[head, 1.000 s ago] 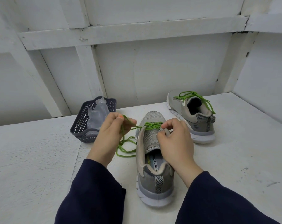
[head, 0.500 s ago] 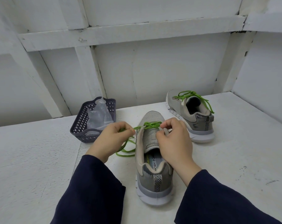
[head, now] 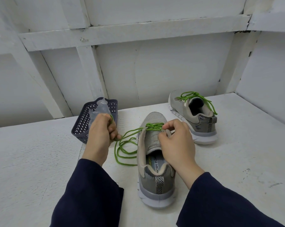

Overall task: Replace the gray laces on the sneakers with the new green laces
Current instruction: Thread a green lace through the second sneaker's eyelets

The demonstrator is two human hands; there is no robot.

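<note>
Table [head: 236,161] is stretching open right of the near sneaker [head: 155,182]. Left of it, the left hand [head: 100,133] is gripping the green lace [head: 122,154]; the right hand [head: 176,145] is pinching it at the eyelets.

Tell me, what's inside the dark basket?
A clear plastic bag stands inside the basket, poking above its rim. The left hand, gripping the green lace, covers part of it, so anything on the bottom cannot be seen.
</note>
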